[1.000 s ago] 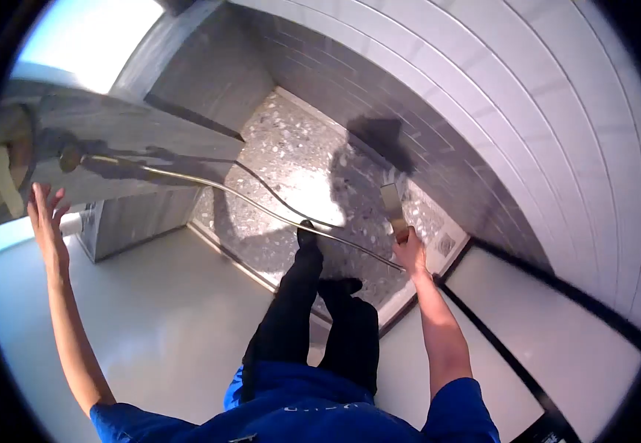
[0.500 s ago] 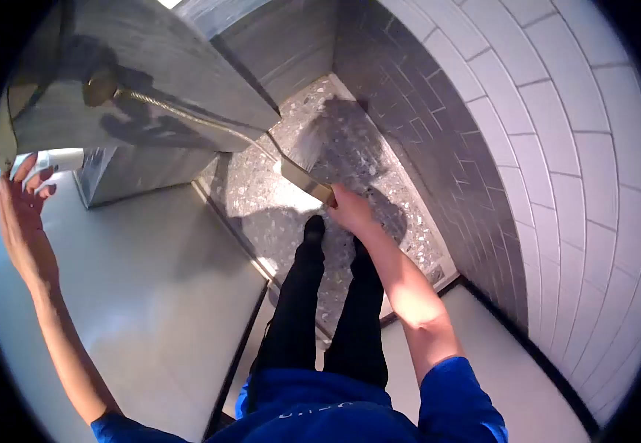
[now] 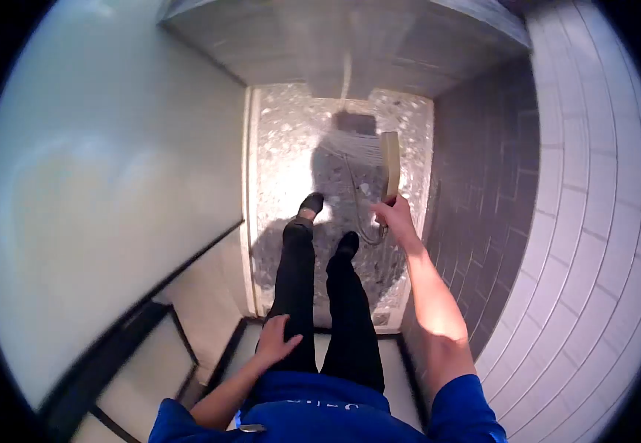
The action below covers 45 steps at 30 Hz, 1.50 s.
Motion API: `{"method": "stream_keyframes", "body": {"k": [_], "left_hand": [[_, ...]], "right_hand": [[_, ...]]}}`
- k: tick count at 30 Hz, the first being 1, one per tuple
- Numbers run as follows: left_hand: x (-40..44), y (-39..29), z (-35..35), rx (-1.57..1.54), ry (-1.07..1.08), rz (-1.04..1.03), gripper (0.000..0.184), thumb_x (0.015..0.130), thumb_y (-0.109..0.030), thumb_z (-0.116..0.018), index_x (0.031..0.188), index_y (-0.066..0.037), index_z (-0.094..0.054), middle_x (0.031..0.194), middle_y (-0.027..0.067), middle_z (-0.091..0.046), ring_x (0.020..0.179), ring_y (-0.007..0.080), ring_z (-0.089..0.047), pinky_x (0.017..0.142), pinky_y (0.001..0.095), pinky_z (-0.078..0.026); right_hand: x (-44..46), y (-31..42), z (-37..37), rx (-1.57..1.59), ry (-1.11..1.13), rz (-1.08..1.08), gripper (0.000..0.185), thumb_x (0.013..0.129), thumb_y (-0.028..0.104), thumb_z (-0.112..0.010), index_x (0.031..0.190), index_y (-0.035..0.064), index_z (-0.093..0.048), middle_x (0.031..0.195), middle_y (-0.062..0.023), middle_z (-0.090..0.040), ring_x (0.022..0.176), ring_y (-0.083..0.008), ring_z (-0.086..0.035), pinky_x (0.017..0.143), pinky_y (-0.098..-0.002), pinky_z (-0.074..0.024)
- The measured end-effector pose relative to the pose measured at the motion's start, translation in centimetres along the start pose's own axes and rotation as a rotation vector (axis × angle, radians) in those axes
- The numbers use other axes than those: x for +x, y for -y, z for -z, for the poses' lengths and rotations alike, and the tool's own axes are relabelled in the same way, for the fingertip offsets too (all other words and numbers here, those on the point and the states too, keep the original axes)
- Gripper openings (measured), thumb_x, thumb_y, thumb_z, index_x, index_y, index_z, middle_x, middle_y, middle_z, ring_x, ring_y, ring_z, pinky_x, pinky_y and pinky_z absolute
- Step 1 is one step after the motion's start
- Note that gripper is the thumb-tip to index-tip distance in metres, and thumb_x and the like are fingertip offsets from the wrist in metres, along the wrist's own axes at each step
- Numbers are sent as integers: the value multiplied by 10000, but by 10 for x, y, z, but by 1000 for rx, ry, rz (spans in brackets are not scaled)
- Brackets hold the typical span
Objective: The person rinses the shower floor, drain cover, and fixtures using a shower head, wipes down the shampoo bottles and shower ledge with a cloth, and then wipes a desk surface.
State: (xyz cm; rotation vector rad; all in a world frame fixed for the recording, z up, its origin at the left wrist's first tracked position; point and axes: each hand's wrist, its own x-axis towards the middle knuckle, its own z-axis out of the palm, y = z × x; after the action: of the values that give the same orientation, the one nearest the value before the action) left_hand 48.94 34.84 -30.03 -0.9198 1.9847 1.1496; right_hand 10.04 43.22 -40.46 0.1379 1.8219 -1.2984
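Observation:
My right hand (image 3: 398, 214) is wrapped around the lower end of a flat, brass-coloured handheld shower head (image 3: 390, 159). Fine jets of water (image 3: 353, 144) come out of its left side. A thin metal shower hose (image 3: 359, 221) loops down from the handle and back toward the far wall. In front of my left thigh is my left hand (image 3: 279, 343), its fingers apart and nothing in it.
I stand on a speckled shower floor (image 3: 276, 133), feet apart. Dark brick-pattern tiles (image 3: 475, 184) and white tiles (image 3: 579, 221) rise on the right. A pale wall panel (image 3: 113, 184) is on the left, a grey wall (image 3: 283, 44) ahead, and a black-framed edge (image 3: 143, 317) lies lower left.
Water jets now show from the shower head, which has turned more upright. My left hand has come down from the wall at far left to my thigh. The view has swung round.

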Motion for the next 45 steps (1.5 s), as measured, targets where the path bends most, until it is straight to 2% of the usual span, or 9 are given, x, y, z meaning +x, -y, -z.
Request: {"method": "stream_keyframes", "body": {"k": [2,6,14,25,30,34,38,40,45], "left_hand": [[-24,-18,-26,269,-119,42,685,766,-416,-673,1310,-96,-406,1366,210,-362,1272,370,-339,1000,476,-342],[-40,0,-59,100,-260,175,703,744,-443,-688,1307,-117,-421,1358,219,-359,1251,382,-353,994,477,-343],[-84,48,-161,-216,-119,495,732,734,-496,-676,1309,-123,-422,1333,204,-393,1246,349,-374,973,458,-380],[-100,23,-230,-519,-233,578,662,760,-494,-637,1290,-153,-435,1349,153,-377,1254,329,-360,996,482,-333],[-86,-27,-268,-532,-268,665,643,735,-473,-674,1251,-156,-457,1302,156,-405,1225,340,-381,992,490,-326],[-76,-61,-285,-631,-266,730,639,758,-460,-651,1266,-131,-449,1323,165,-380,1236,344,-360,1017,504,-288],[-65,-88,-306,-675,-309,768,626,760,-453,-650,1259,-133,-448,1316,168,-383,1233,345,-360,1022,502,-282],[-62,-97,-316,-668,-332,791,616,762,-453,-646,1251,-134,-448,1307,165,-386,1228,345,-362,1010,498,-293],[-57,-114,-317,-706,-371,851,607,761,-439,-649,1246,-133,-451,1295,162,-391,1226,338,-362,988,492,-311]], "right_hand": [[16,-2,-23,-99,91,22,234,730,166,-724,794,35,-542,659,-27,-569,560,-92,-513,505,-261,-418],[35,10,-83,-231,74,170,221,744,158,-713,705,37,-532,576,-12,-543,498,-86,-483,452,-261,-390],[50,9,-185,-511,6,300,156,752,131,-653,752,52,-519,583,-17,-531,456,-105,-472,435,-289,-390],[22,-91,-257,-461,276,-7,119,716,102,-669,741,32,-577,571,-35,-544,412,-133,-473,381,-276,-385],[-15,-153,-259,-309,494,-216,55,745,27,-627,766,50,-582,544,-11,-495,388,-110,-428,351,-257,-320],[-19,-173,-242,-165,604,-74,71,746,7,-611,730,57,-563,564,-13,-507,396,-120,-439,362,-262,-322],[10,-150,-211,-325,132,36,103,754,33,-614,783,54,-517,589,-15,-503,415,-117,-451,367,-279,-356],[63,-156,-178,-210,83,228,135,755,53,-626,807,51,-501,596,-17,-505,422,-121,-455,372,-285,-364],[88,-111,-144,-418,169,224,161,752,73,-632,747,67,-471,518,-10,-458,377,-129,-436,353,-284,-334]]}}
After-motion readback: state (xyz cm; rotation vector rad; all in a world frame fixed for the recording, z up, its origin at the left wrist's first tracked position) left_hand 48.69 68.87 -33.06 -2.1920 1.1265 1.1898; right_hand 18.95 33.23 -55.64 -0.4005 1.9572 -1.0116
